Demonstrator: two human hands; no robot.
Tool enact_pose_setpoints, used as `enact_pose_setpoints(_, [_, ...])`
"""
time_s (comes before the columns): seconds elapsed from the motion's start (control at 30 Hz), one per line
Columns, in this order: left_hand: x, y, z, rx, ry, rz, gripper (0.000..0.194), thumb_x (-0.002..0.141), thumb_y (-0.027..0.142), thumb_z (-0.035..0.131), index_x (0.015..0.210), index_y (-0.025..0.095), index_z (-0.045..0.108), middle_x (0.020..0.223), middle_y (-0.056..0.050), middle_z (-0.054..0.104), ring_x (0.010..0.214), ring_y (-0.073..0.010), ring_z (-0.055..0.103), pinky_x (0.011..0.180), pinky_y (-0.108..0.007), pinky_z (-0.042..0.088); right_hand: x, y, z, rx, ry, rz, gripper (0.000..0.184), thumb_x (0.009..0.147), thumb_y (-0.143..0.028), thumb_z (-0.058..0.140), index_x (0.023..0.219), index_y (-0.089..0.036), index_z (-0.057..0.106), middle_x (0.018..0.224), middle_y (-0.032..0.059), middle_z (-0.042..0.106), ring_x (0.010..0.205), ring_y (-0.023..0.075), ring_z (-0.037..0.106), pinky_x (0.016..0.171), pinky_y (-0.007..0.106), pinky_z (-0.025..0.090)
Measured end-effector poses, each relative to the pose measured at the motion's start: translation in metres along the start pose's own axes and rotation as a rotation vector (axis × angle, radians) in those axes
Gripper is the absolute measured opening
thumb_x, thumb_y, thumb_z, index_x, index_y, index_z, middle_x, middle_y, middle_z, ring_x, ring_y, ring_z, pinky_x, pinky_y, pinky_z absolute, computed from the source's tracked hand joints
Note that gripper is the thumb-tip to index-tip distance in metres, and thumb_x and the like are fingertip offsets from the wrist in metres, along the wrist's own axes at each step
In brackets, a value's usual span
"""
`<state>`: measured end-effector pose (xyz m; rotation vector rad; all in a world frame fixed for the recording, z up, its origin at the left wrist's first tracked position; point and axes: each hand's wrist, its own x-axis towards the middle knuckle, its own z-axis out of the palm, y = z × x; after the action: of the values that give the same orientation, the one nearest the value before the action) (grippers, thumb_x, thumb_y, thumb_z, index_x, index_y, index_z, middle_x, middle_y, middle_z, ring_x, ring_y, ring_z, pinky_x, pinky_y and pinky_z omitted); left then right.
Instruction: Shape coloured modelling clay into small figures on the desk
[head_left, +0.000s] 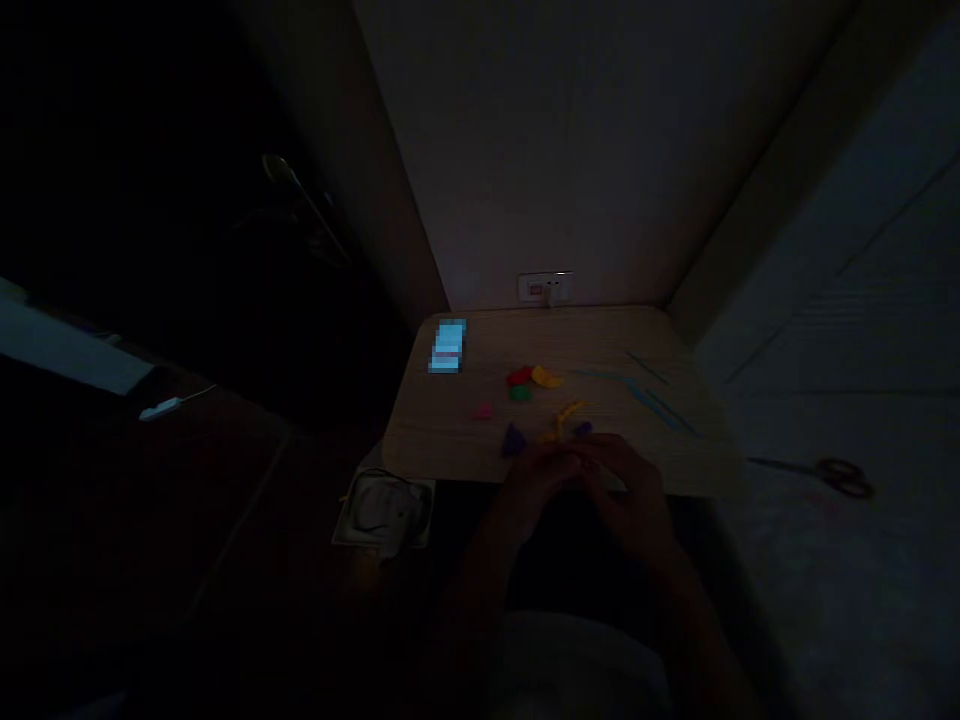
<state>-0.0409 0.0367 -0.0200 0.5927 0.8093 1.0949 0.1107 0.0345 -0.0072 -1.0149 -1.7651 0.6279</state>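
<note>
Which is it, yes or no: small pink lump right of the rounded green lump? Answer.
No, the small pink lump lies left of the rounded green lump.

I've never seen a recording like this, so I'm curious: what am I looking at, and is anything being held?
No machine shows here, only a person's bare hands in dim light. The single picture comes from a camera worn on their head, looking forward and down. The left hand and right hand meet at the near edge of a table. On it lie a red piece, a green piece, a purple piece, thin bluish strips and a lit screen. It's too dark to tell what, if anything, the hands hold.
</note>
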Motion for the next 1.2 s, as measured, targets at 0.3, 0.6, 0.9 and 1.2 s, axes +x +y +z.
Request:
enact_pose_setpoints(0.3, [-0.002,0.001,0.004,-0.09,-0.045,-0.009,0.046,0.065,0.049,0.092,0.09,0.012,0.08,0.089,-0.011,0.078,0.084,-0.0226,0.073,0.083,-0.035,0.056,-0.001,0.002,-0.004,-0.018,0.021,0.039,0.019,0.094,-0.026,0.07,0.112,-0.028,0.076,0.109,0.0078,0.076,0.102,0.0278,0.071,0.089,0.046,0.059])
enact_pose_setpoints(0.6, [-0.003,0.001,0.006,-0.104,-0.005,-0.004,0.045,0.062,0.045,0.096,0.088,0.013,0.077,0.087,-0.008,0.077,0.079,-0.02,0.072,0.082,-0.034,0.056,-0.001,0.003,-0.003,-0.025,0.02,0.009,0.02,0.095,-0.027,0.07,0.113,-0.029,0.077,0.112,0.0085,0.077,0.103,0.0279,0.072,0.089,0.046,0.06])
enact_pose_setpoints(0.9, [-0.002,0.0,0.009,-0.042,-0.041,0.037,0.049,0.065,0.056,0.091,0.081,0.011,0.079,0.08,-0.011,0.078,0.082,-0.0254,0.075,0.087,-0.038,0.055,-0.001,0.005,-0.004,-0.004,-0.022,-0.01,0.021,0.095,-0.023,0.068,0.113,-0.03,0.077,0.12,0.0088,0.074,0.111,0.0277,0.07,0.094,0.046,0.058])
enact_pose_setpoints(1.2, [-0.018,-0.015,0.043,-0.157,-0.079,-0.022,0.042,0.073,0.036,0.084,0.108,0.015,0.08,0.117,-0.014,0.078,0.124,-0.0358,0.066,0.112,-0.045,0.045,0.013,-0.003,0.0,-0.134,0.13,-0.019,0.043,0.106,-0.041,0.044,0.144,-0.028,0.059,0.144,0.0122,0.064,0.138,0.0346,0.054,0.114,0.061,0.04])
